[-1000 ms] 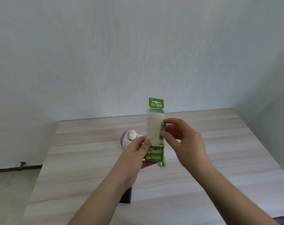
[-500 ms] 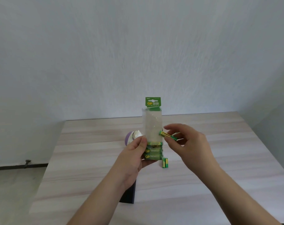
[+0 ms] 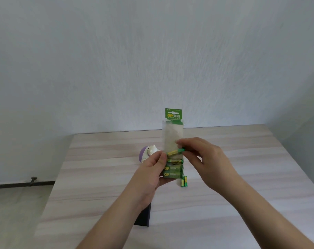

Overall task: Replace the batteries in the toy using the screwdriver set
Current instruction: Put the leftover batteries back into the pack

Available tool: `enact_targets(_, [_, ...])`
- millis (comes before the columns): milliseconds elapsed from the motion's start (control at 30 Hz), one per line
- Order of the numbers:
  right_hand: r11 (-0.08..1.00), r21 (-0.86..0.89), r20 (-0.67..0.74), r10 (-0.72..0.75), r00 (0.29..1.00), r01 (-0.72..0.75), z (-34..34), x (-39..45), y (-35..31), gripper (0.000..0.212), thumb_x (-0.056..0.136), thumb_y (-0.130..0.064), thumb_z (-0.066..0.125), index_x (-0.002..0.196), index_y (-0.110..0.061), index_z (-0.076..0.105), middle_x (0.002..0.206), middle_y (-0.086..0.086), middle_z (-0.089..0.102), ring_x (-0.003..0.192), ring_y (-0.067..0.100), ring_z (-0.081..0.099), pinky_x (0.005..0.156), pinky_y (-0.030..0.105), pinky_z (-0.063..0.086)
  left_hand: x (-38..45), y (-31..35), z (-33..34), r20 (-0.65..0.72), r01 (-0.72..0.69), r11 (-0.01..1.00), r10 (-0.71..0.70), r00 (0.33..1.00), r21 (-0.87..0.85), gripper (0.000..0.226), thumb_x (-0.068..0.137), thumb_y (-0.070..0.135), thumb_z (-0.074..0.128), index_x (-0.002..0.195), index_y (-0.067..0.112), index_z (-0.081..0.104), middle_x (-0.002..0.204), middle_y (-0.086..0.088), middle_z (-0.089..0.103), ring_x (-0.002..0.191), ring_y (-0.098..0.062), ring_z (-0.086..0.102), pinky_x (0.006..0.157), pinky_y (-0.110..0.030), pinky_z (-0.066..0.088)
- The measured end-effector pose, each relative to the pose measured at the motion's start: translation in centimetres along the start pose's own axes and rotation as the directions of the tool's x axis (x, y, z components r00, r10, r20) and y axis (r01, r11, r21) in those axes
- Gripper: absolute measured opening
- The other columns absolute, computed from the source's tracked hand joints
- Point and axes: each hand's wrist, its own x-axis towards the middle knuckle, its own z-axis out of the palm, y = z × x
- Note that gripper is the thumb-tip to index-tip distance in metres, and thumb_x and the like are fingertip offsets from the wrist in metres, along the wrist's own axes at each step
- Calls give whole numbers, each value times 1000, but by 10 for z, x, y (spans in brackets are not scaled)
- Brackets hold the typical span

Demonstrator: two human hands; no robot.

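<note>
Nearest me, a dark case, possibly the screwdriver set, lies on the table and is partly hidden under my left forearm. Above it, my left hand grips the battery pack upright, thumb curled over its front edge and fingers behind. My right hand pinches a single green-and-yellow battery between thumb and fingertips, holding it crosswise in front of the pack's clear sleeve. Just past the pack's lower edge, two loose batteries lie side by side on the table. Further back, the purple-and-white toy sits on the table, partly hidden by my left hand. I judge I'm at the stage of pulling fresh cells from the packaging. Next I'd free this battery cleanly, set it beside the loose pair, then put the pack down and bring the toy forward.
</note>
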Motion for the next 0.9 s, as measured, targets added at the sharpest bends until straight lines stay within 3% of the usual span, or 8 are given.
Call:
enact_targets(133, [998, -52, 15, 44, 999, -44, -3, 2, 0, 16, 88, -23, 68, 102, -28, 70, 91, -23, 67, 90, -11, 57, 78, 3, 40, 2, 0, 1, -3, -3, 1000, 3, 1000, -27, 30, 102, 26, 42, 113, 11, 66, 99, -4, 75, 97, -24, 69, 86, -39, 57])
enact_targets(267, [995, -90, 2, 31, 1000, -31, -3, 4, 5, 9, 85, -31, 69, 93, -31, 74, 85, -29, 61, 92, 0, 57, 80, 15, 43, 5, 1, 1, -6, -1, 999, 0, 1000, -33, 28, 102, 25, 42, 114, 13, 65, 96, 1, 75, 96, -23, 70, 86, -41, 56])
enact_targets(400, [995, -99, -42, -1, 999, -4, 3, 4, 17, 10, 85, -27, 69, 91, -26, 77, 98, -17, 61, 97, 4, 56, 83, 18, 43, 9, 0, 3, -16, 2, 1000, -3, 1000, -18, 29, 101, 28, 44, 117, 14, 64, 104, -8, 72, 97, -25, 69, 82, -41, 57])
enact_targets(533, [998, -58, 22, 38, 999, -37, 4, 4, 27, 15, 89, -31, 63, 97, -27, 76, 104, -17, 58, 102, 4, 54, 87, 17, 42, 17, -4, 7, -55, 24, 1000, -23, 998, 6, 30, 97, 32, 50, 115, 12, 64, 107, -12, 72, 101, -30, 69, 82, -41, 58])
enact_targets(633, [997, 20, 29, 68, 997, -68, 3, 5, 30, 16, 92, -31, 60, 98, -30, 75, 104, -20, 59, 101, -1, 56, 84, 7, 39, 22, -7, 10, -77, 38, 999, -38, 996, 1, 29, 97, 30, 51, 114, 10, 63, 103, -11, 73, 97, -28, 70, 80, -41, 58])
enact_targets(733, [958, 198, -55, 224, 973, -209, 5, 11, 43, 19, 95, -24, 56, 97, -38, 68, 99, -19, 66, 93, -3, 60, 75, 9, 45, 27, -8, 11, -90, 52, 999, -53, 995, -10, 28, 98, 28, 51, 115, 8, 61, 106, -14, 72, 98, -30, 70, 80, -41, 58])
enact_targets(833, [838, 376, -77, 453, 888, -395, 21, 16, 77, 22, 96, -20, 52, 95, -37, 66, 87, -14, 70, 83, 1, 65, 75, 26, 52, 33, -8, 12, -107, 73, 997, -73, 992, -6, 28, 99, 27, 51, 117, 8, 60, 109, -14, 72, 98, -29, 70, 77, -39, 59])
enact_targets(900, [784, 395, -47, 539, 841, -480, 38, 17, 106, 21, 96, -17, 50, 98, -31, 66, 83, -10, 70, 77, 5, 65, 73, 31, 52, 36, -8, 13, -125, 83, 997, -83, 989, -7, 28, 98, 27, 51, 116, 7, 59, 111, -15, 71, 96, -27, 70, 74, -38, 59])
